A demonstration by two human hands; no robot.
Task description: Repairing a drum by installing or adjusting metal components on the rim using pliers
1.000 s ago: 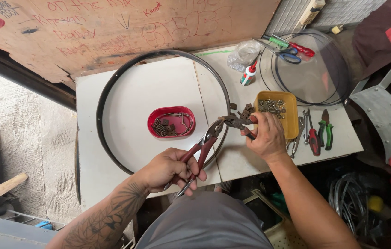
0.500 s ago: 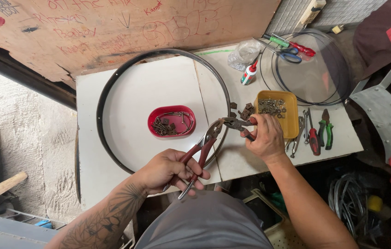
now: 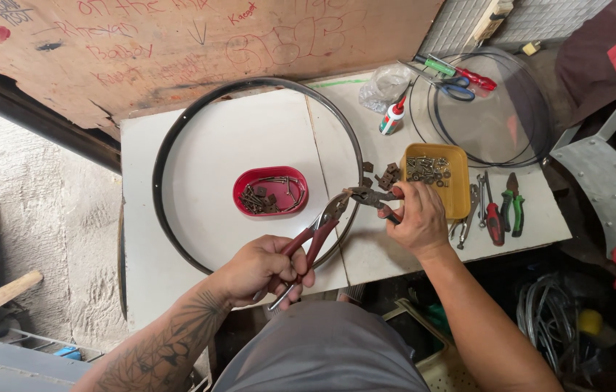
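Head view, near to far: our left hand (image 3: 261,267) clenches red-handled pliers (image 3: 315,236), whose nose meets the small dark pliers (image 3: 373,197) gripped in our right hand (image 3: 418,221), both biting at the black metal hoop (image 3: 170,138) lying on the white table (image 3: 141,290). Beyond, the red oval dish (image 3: 270,191) and yellow square tray (image 3: 459,190) each hold small metal parts yet to be used.

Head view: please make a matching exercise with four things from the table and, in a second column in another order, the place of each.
1. red-handled pliers
2. red oval tray
3. yellow tray
4. glue bottle

a. inside the black hoop
b. in the left hand
c. near the scissors, at the table's far side
d. just beyond the right hand

Pairs: 1-b, 2-a, 3-d, 4-c
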